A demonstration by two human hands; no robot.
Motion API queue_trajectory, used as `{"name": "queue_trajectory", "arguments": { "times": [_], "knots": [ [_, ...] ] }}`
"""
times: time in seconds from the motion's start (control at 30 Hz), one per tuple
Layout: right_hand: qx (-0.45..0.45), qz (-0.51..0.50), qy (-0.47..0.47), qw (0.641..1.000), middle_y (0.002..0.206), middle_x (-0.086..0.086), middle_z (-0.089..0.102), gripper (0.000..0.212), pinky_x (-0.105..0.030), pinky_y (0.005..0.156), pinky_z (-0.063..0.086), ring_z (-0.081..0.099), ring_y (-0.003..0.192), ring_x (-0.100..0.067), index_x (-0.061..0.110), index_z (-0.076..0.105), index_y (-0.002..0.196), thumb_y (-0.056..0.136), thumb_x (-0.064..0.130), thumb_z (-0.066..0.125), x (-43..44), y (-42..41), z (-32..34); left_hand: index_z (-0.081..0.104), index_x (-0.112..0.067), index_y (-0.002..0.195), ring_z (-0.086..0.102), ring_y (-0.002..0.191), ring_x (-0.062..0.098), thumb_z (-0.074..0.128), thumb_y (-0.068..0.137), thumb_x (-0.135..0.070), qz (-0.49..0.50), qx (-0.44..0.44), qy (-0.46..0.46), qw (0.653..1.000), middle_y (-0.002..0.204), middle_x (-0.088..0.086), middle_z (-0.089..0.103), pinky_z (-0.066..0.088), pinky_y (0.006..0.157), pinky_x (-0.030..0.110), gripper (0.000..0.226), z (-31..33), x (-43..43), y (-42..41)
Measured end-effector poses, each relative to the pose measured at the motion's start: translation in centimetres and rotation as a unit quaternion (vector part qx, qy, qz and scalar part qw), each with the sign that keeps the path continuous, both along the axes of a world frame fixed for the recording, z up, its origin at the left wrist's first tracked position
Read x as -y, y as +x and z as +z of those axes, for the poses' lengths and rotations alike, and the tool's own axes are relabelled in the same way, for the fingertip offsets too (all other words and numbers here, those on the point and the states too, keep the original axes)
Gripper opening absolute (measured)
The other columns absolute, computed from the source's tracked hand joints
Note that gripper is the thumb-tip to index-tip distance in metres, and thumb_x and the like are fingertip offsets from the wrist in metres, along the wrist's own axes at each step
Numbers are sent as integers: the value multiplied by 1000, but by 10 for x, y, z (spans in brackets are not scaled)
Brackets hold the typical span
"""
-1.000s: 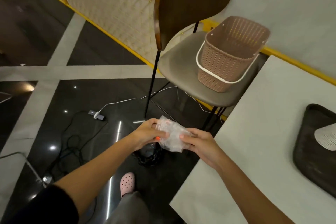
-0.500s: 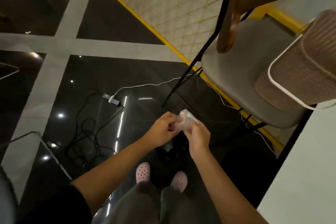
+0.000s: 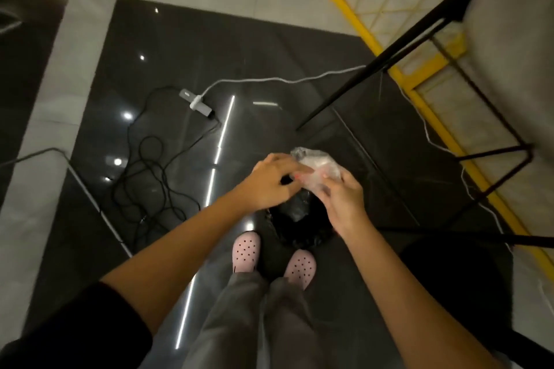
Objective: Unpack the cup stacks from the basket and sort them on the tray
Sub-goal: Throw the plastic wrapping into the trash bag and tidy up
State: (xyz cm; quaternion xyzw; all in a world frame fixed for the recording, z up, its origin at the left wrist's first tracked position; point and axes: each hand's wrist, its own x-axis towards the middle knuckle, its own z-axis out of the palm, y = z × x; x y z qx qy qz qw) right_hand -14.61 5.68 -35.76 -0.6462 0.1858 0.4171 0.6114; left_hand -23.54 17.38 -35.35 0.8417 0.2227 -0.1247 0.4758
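Lobby-like interior: glossy marble floor [image 3: 180, 48], chair [image 3: 509, 39], cables [image 3: 150, 177].

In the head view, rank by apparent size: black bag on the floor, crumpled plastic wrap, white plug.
1. black bag, partly hidden.
2. plastic wrap, nearer the camera, so it looks enlarged.
3. white plug, clearly smallest.
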Motion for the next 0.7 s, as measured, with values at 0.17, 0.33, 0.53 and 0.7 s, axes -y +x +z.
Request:
{"name": "queue_trajectory", "arguments": {
  "times": [0.17, 0.33, 0.53, 0.7],
  "knots": [
    [81, 71, -135, 985, 120, -17, 58, 35, -41, 90, 51, 58, 110, -32, 7, 56, 119, 88, -3, 45, 13, 10, -114, 62, -12, 116, 55, 113, 18, 58, 87, -15, 107, -2, -61, 992, 120, 5, 61, 36, 91, 6, 30, -97, -6, -8],
    [242, 307, -282, 876, 125, -16, 57, 39, -29, 88, 42, 52, 116, -31, 9, 57, 122, 91, -3, 39, 34, 4, -207, 57, -14, 124, 55, 109, 12, 56, 90, -12, 137, -70, -32, 988, 124, 3, 59, 33, 83, 1, 34, -203, -5, -30],
    [237, 489, -320, 776, 109, -23, 59, 24, -35, 79, 46, 59, 97, -36, 5, 58, 110, 89, 2, 46, 51, -10, -302, 55, -14, 127, 59, 95, 18, 53, 92, -11, 164, -14, 16, 986, 110, 10, 60, 45, 90, 24, 36, -267, 4, -38],
    [224, 526, -345, 744, 114, -24, 57, 21, -32, 87, 46, 57, 103, -36, -2, 60, 105, 90, 0, 46, 42, -19, -355, 61, -9, 120, 55, 82, 11, 55, 89, -4, 174, 31, 49, 983, 100, 8, 53, 39, 74, -2, 31, -283, 3, -42]
  ]
}}
